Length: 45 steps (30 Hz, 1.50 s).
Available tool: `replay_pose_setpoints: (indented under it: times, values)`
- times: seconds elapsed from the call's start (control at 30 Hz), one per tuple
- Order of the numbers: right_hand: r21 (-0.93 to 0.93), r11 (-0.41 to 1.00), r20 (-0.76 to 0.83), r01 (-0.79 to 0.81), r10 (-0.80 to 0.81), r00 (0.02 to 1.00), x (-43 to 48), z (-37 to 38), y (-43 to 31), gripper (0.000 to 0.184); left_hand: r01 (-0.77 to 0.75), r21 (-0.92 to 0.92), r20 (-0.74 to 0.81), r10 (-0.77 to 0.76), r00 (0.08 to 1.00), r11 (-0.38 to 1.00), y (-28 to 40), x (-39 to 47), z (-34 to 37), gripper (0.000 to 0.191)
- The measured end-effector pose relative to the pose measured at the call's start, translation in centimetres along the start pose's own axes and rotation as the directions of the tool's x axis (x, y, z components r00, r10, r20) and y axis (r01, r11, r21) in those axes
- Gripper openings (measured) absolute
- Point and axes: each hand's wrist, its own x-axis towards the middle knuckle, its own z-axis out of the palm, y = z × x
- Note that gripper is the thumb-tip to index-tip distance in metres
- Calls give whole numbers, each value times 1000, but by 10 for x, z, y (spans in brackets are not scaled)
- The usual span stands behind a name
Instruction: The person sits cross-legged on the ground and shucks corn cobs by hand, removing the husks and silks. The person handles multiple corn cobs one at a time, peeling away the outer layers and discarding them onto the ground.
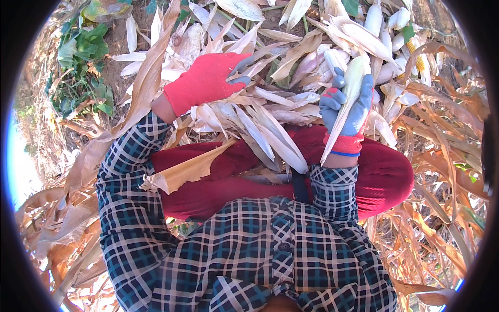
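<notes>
My right hand (347, 107), in a red glove with a grey coated palm, is turned palm up. Its fingers wrap around an ear of corn in a pale green husk (356, 78), whose narrow end points down towards my wrist. My left hand (206, 84), gloved the same way, hovers palm down over a heap of dry corn husks (230, 113). Thumb and forefinger are apart there, beside a loose strip of husk (259, 67); the other fingers are hidden beneath the hand. Long pale husks (280, 140) rest over my crossed legs.
Several husked ears lie at the upper right, near a partly bared yellow cob (420, 62). A long dry corn leaf (142, 84) crosses my left forearm. Another dry leaf (195, 167) lies over my leg. Green leafy plants (84, 50) grow at the upper left; dry stalks (440, 163) surround me.
</notes>
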Motion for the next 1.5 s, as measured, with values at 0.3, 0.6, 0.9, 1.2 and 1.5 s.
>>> replay_pose_setpoints:
  times: [0.3,0.6,0.9,1.2,1.5]
  values:
    - [-347,816,-175,-463,429,886,-42,22,86,59,-517,239,109,507,855,822,49,16,21,97]
    - [-480,867,123,-133,217,968,-2,-7,41,57,145,-560,229,-15,973,816,8,28,21,63]
    - [-221,924,-275,311,-365,890,9,-32,-11,39,102,-865,-71,-322,944,491,-32,23,15,42]
    - [-330,875,-280,354,-449,849,14,-31,3,37,174,-880,16,-339,941,442,-28,21,29,45]
    - [-394,861,-305,321,-452,838,19,-38,8,39,256,-858,90,-362,928,444,-24,21,35,43]
